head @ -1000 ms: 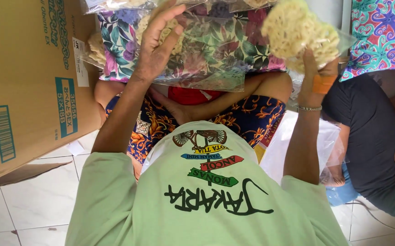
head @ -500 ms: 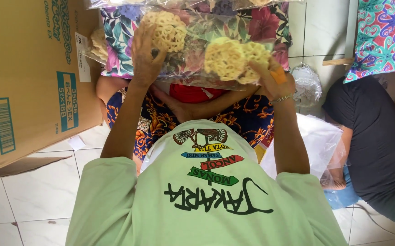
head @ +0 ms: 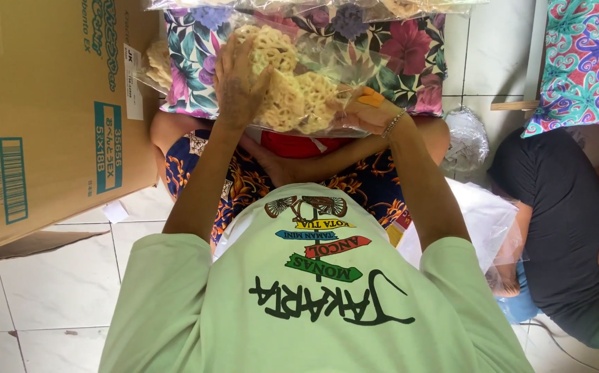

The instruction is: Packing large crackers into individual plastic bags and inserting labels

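A stack of pale yellow, curly round crackers (head: 299,100) sits between my two hands, above my lap. My left hand (head: 238,81) lies spread over the stack's left side and presses on it. My right hand (head: 363,110), with an orange plaster on one finger and a bracelet at the wrist, grips the stack's right side. A clear plastic bag (head: 341,48) lies around the crackers, over a floral cloth (head: 410,62). Whether the crackers are fully inside the bag I cannot tell.
A big cardboard box (head: 44,117) stands at the left on the white tiled floor (head: 51,290). A person in black (head: 562,221) sits at the right, beside a white plastic bag (head: 479,221) and crumpled clear plastic (head: 465,141). More crackers (head: 156,62) lie by the box.
My hands, which held crackers apart and higher, have come together. The right hand moved left, and the crackers are now pressed into one stack.
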